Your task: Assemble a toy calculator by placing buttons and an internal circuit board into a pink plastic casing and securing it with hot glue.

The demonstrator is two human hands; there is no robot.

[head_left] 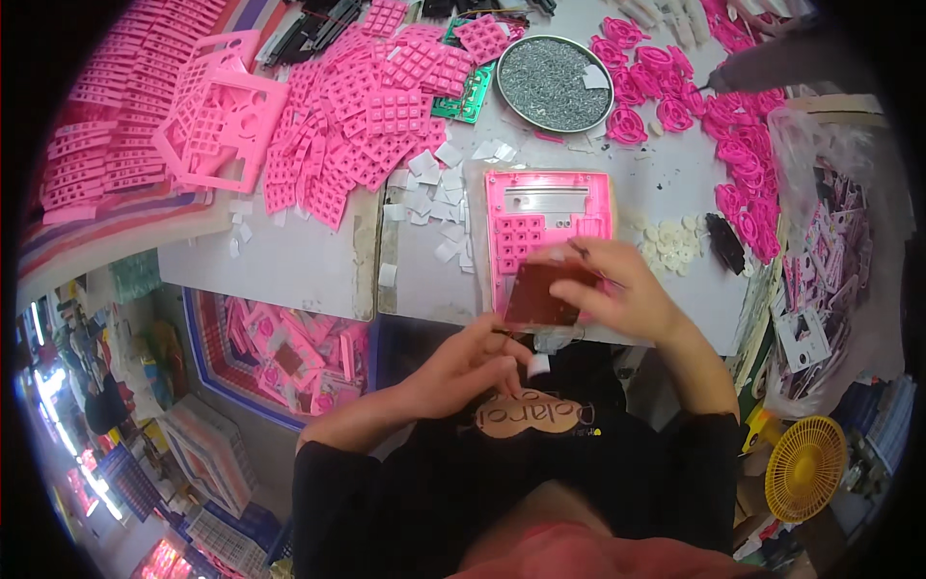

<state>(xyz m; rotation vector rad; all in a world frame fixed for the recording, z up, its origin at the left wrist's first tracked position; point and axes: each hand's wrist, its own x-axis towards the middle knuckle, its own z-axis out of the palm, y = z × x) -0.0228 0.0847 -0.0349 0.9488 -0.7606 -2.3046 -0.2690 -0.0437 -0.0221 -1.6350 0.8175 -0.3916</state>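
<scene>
My right hand [622, 289] grips a thin brown circuit board [542, 297] by its right side, tilted over the near part of a pink plastic housing [600, 205]. That housing lies face down, with a block of pink square keys [519, 241] and a silvery strip [546, 200] set in it. Below the board's near left corner is my left hand [468, 365], its fingers curled. A small white piece [538, 365] is at its fingertips. Whether the left fingers also touch the board is hard to see. The board covers the near part of the housing.
A round dish of small screws [555, 82] stands behind the housing. White squares [436, 203] and heaped pink key pads [338, 130] lie left. At right are translucent discs [672, 246] and magenta parts [743, 174]. A bin of pink parts [289, 357] sits below the table edge.
</scene>
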